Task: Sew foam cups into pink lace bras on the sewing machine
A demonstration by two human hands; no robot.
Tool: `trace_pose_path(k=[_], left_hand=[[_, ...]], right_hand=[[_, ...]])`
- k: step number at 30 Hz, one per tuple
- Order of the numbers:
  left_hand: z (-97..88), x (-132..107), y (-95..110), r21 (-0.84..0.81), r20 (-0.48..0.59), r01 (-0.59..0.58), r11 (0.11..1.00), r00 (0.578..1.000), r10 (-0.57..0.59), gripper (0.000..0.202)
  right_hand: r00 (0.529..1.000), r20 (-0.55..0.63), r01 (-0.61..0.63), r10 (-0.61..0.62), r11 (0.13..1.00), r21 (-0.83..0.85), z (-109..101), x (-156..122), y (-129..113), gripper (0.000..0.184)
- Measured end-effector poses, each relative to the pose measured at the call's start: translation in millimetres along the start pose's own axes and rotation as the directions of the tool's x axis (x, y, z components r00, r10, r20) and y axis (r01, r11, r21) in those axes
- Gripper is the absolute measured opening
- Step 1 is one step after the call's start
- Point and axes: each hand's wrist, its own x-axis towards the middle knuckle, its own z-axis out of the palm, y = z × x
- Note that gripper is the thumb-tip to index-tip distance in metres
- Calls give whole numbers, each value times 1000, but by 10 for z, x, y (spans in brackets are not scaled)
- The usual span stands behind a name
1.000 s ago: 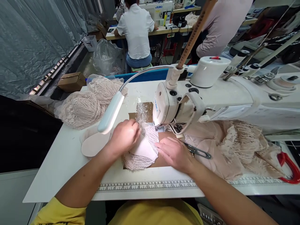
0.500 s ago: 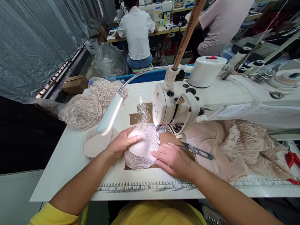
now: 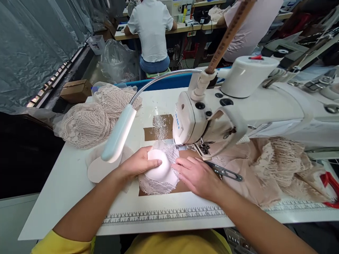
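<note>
A pale pink foam bra cup (image 3: 162,169) rests on a piece of white lace (image 3: 153,187) in front of the sewing machine's needle area (image 3: 180,144). My left hand (image 3: 140,163) grips the cup from the left, thumb on top and fingers hidden beneath. At the cup's right edge, the bent fingers of my right hand (image 3: 197,176) are closed on the lace; the thumb is mostly hidden. Thread snips (image 3: 227,172) lie just beyond my right hand, partly covered by it. The lace's far edge reaches close to the presser foot.
More foam cups (image 3: 102,169) lie left, under a lamp (image 3: 119,134). Bundled lace pieces (image 3: 84,123) sit at the back left. Beige lace fabric (image 3: 265,169) and red-handled scissors (image 3: 329,187) are on the right. A ruler strip (image 3: 164,214) runs along the front edge. Two people sit beyond.
The cup has been turned and curved upward on the lace. My right fingers have shifted from the cup's lower tip up to its right edge. The whole view has moved slightly.
</note>
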Motion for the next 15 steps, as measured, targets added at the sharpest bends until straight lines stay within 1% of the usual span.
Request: trace_pose_path(k=[2,8,12,15], left_hand=[[6,11,-3,21,2,24,999,1000,-24,49],[11,46,-6,68,22,57,996,998,-59,41],[26,61,-8,72,39,47,996,998,-50,39],[6,69,-27,113,32,23,993,999,-27,39]], right_hand=[[1000,0,-10,10,1000,-26,16,1,0,24],[992,-91,-90,84,994,-68,78,-18,49,23],[992,-80,-99,93,993,-67,61,4,52,24],[991,-84,-106,101,993,-59,62,7,46,24]])
